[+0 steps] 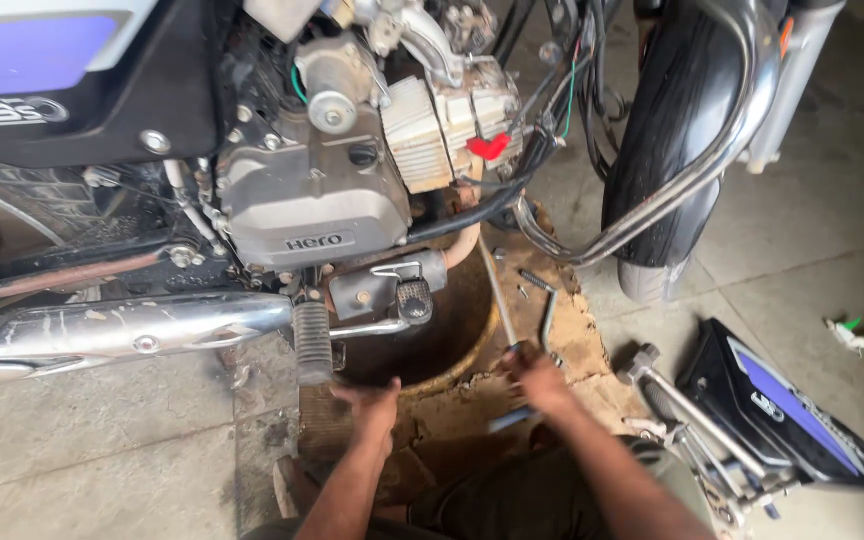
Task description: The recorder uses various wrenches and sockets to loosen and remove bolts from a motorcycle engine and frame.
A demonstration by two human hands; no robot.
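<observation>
A motorcycle engine sits above a round metal drain pan on brown cardboard. My left hand rests on the cardboard just below the black footrest, fingers spread, holding nothing. My right hand grips a long thin metal rod tool that reaches up toward the underside of the engine. A bent L-shaped wrench lies on the cardboard beside it.
A chrome exhaust pipe runs along the left. The front tyre and a chrome crash guard stand at the right. A detached black and blue side panel and metal parts lie on the tiled floor.
</observation>
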